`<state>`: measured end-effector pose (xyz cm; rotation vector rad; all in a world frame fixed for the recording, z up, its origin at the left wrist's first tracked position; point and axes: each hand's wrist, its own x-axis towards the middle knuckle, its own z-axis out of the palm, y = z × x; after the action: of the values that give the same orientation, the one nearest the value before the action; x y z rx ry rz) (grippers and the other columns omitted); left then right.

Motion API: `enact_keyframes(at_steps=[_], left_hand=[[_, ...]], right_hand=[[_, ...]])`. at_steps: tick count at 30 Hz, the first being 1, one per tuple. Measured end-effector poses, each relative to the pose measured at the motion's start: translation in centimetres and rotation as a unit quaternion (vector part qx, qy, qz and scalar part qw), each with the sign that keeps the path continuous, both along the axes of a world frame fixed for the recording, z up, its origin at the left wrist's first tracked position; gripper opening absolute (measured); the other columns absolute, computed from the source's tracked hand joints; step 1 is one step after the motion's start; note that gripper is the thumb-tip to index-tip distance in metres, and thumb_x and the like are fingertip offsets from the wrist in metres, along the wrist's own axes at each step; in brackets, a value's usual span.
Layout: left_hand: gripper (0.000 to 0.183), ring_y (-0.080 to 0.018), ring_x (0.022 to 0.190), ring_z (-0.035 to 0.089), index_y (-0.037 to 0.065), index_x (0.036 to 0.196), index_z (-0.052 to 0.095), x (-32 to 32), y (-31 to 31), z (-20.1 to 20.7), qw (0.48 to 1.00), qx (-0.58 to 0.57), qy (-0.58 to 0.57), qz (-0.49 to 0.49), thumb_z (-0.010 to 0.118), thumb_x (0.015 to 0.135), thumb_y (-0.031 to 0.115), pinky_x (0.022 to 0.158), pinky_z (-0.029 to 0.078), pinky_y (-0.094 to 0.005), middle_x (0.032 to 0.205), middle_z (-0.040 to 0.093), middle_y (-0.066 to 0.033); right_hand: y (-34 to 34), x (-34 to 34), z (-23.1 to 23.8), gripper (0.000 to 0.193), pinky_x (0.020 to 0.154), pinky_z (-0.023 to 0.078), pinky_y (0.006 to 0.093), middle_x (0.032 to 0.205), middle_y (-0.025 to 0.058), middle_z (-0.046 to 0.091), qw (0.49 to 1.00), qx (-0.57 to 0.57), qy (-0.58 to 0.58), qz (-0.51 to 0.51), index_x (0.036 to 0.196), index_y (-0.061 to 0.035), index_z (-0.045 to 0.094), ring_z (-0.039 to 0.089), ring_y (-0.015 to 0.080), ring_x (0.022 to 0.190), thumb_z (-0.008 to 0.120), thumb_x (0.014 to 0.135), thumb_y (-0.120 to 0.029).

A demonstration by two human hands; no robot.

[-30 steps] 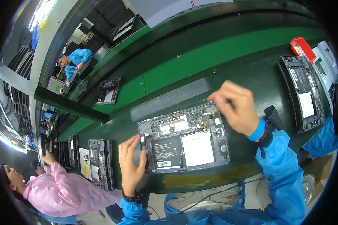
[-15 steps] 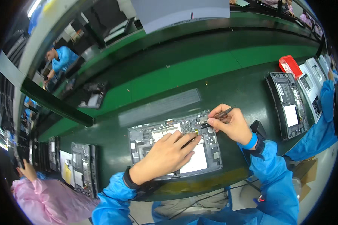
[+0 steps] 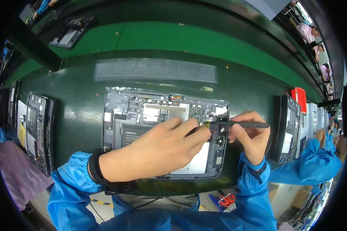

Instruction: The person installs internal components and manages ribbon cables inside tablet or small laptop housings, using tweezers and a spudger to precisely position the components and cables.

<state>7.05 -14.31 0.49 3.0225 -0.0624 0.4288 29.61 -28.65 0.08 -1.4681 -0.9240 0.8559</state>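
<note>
An opened flat electronic device (image 3: 216, 169) lies in front of me, its circuit board, black battery and silver plates bare. Across its middle rests my left hand (image 3: 169, 142), palm down, fingers bent and thumb drawn in beside the index finger. Whatever those fingertips hold or press near the small yellow piece (image 3: 208, 124) is hidden. My right hand (image 3: 252, 136), at the device's right edge, is closed around black tweezers (image 3: 250, 124). They lie nearly level, their tip pointing left onto the board beside the yellow piece and the left fingertips.
A clear strip (image 3: 154, 71) lies flat behind the device. More opened devices stand at the left (image 3: 38, 131) and right (image 3: 288, 131), near a red bin (image 3: 299, 99). Another device (image 3: 71, 32) sits on the far green surface. A co-worker's blue sleeve (image 3: 312, 161) reaches in at right.
The view has shifted, and the device looks nearer and squarer. The tweezers have swung from slanting up to nearly level. My left fingers are more bent, still over the board.
</note>
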Motion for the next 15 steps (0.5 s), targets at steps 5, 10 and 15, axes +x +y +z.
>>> enact_keyframes(at_steps=[5,10,15], left_hand=[[0.048,-0.0172,0.093,0.056,0.003,0.126,0.071,-0.21,-0.43,0.47,1.0,-0.002,-0.001,0.006,0.069,0.08,0.016,0.076,0.049,-0.0289,0.099,0.056,-0.0002],[0.048,-0.017,0.092,0.056,0.005,0.125,0.073,0.15,-0.44,-0.25,1.0,0.002,-0.004,0.01,0.069,0.078,0.016,0.075,0.05,-0.0283,0.1,0.057,0.0005],[0.05,-0.0175,0.091,0.056,0.008,0.123,0.073,0.18,-0.44,-0.44,1.0,0.016,-0.011,0.023,0.072,0.074,0.017,0.074,0.051,-0.0292,0.105,0.059,0.0007]], right_hand=[[-0.01,-0.52,-0.01,0.017,0.065,0.058,0.0244,0.091,0.0103,0.072,1.0,0.014,-0.017,0.01,0.105,0.0061,0.07,0.07,0.013,0.074,0.078,0.091,0.001],[-0.12,-0.35,-0.45,0.017,0.07,0.056,0.0243,0.092,0.0094,0.072,0.999,-0.008,-0.053,0.009,0.105,0.0049,0.071,0.07,0.0123,0.076,0.078,0.09,0.002],[0.03,-0.48,-0.55,0.022,0.082,0.056,0.0273,0.1,0.0113,0.076,0.996,0.001,-0.088,0.006,0.11,0.0047,0.072,0.072,0.014,0.088,0.079,0.09,0.001]])
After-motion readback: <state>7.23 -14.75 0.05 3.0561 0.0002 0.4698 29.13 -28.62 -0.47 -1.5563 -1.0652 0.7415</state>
